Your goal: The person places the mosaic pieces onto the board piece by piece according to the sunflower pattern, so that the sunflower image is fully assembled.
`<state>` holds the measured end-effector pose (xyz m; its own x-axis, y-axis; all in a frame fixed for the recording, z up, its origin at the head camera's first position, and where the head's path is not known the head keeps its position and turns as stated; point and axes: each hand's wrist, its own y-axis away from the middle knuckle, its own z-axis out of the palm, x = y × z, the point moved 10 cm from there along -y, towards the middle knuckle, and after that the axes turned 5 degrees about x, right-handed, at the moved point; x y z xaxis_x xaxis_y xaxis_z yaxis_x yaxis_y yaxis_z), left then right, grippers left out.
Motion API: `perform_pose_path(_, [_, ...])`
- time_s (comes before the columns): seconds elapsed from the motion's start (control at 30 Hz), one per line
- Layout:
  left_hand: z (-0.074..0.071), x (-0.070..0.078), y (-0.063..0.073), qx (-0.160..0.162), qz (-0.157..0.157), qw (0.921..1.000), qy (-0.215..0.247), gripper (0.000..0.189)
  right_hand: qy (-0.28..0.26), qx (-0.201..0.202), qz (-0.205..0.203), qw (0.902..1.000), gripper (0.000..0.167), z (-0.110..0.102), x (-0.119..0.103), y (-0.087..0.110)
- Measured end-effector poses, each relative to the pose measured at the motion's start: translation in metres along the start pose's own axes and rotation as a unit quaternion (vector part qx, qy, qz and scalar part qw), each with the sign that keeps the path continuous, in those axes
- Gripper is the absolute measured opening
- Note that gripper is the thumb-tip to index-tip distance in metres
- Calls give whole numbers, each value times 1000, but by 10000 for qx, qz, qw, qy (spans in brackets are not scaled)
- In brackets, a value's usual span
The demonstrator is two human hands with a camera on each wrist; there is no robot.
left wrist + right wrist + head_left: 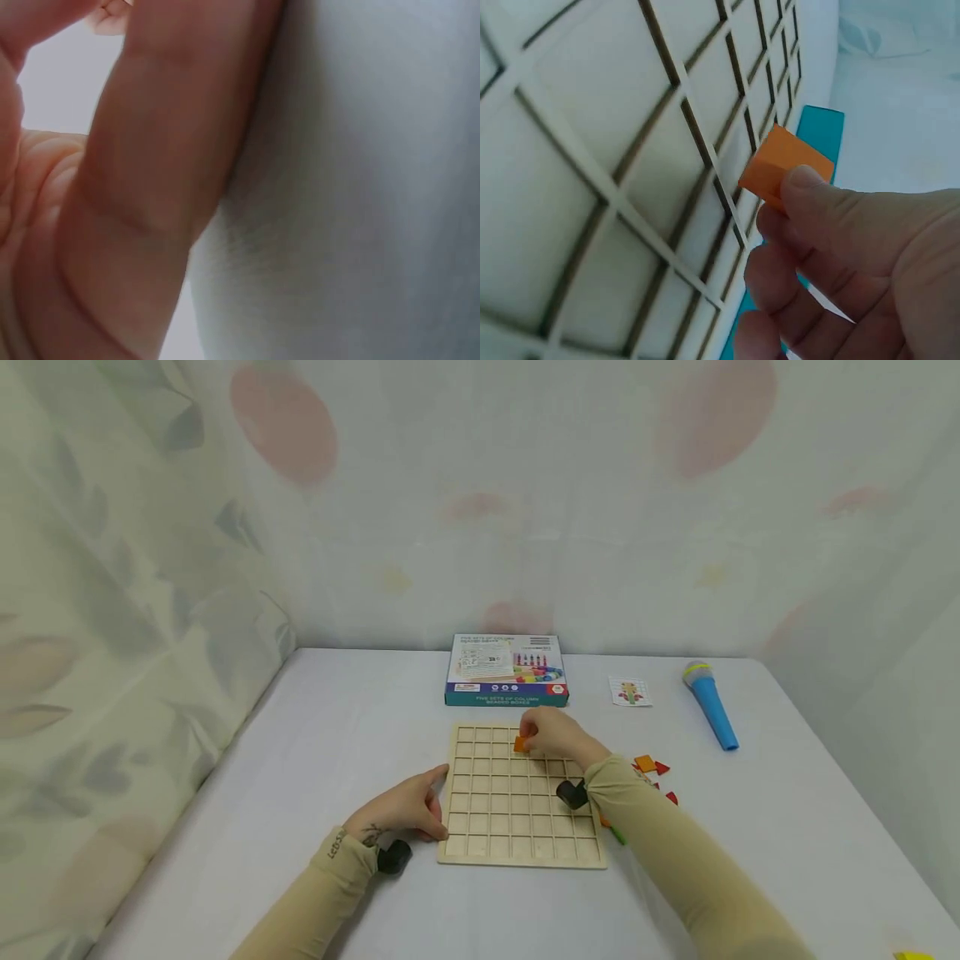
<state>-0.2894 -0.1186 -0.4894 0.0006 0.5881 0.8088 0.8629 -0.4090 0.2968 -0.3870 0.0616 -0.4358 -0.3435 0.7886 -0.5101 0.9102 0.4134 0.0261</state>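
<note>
In the head view a pale wooden grid board (pixel 491 803) lies flat on the table. My right hand (pixel 558 733) is over its far part and pinches an orange square tile (pixel 787 161) between thumb and fingers. The right wrist view shows that tile tilted close to the ridges of the grid. Spread along the board's left edge, my left hand (pixel 401 806) touches it with thumb and index finger. Its fingers (pixel 169 112) fill much of the left wrist view, where the board cannot be made out.
Right of the board, partly behind my right forearm, lie several small pieces, among them an orange tile (pixel 646 763) and a red piece (pixel 671 797). A bead-game box (pixel 506 689) stands beyond the board. Farther right are a picture card (pixel 630 692) and a blue toy microphone (pixel 714 706).
</note>
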Motion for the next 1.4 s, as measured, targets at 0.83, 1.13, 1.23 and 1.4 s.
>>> perform_pose_path(0.83, [4,-3,-2,6,-77,10000,35,110,631,-101,209,9977,19,21,0,-3])
perform_pose_path(1.13, [1,-3,0,39,-92,9999,94,110,634,520,171,9965,33,-35,11,24])
perform_pose_path(1.23, [1,-2,0,35,-86,9999,121,110,595,704,561,9942,33,-59,35,43])
perform_pose_path(1.4, [1,-2,0,55,-137,9998,117,110,818,668,1212,9870,34,-82,81,80])
